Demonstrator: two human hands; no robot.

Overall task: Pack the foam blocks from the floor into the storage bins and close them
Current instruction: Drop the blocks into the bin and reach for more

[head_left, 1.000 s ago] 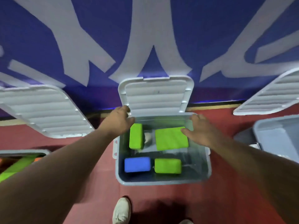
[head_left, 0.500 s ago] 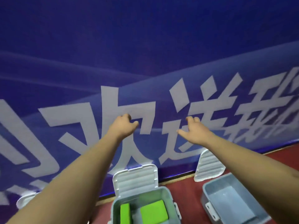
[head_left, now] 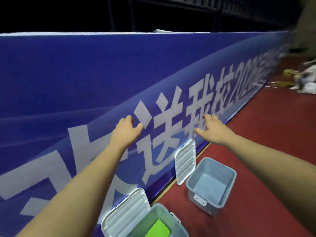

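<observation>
Both arms reach forward at chest height, well above the bins. My left hand [head_left: 127,132] has loosely curled fingers and holds nothing. My right hand [head_left: 213,131] has relaxed, spread fingers and is also empty. Below, at the bottom edge, a grey storage bin [head_left: 172,218] stands with its white lid [head_left: 125,212] tipped back against the banner; a green foam block [head_left: 159,230] shows inside. A second grey bin [head_left: 200,189] to the right is empty, and its white lid [head_left: 185,162] leans on the banner.
A long blue banner wall [head_left: 85,82] with large white characters runs along the left. Red floor [head_left: 265,134] stretches to the right. Far off at the right edge, blurred white and yellow items [head_left: 302,79] lie on the floor.
My view has swung up and to the right, away from the filled bin. Both hands have lifted off that bin's rim and now hover empty in front of the banner.
</observation>
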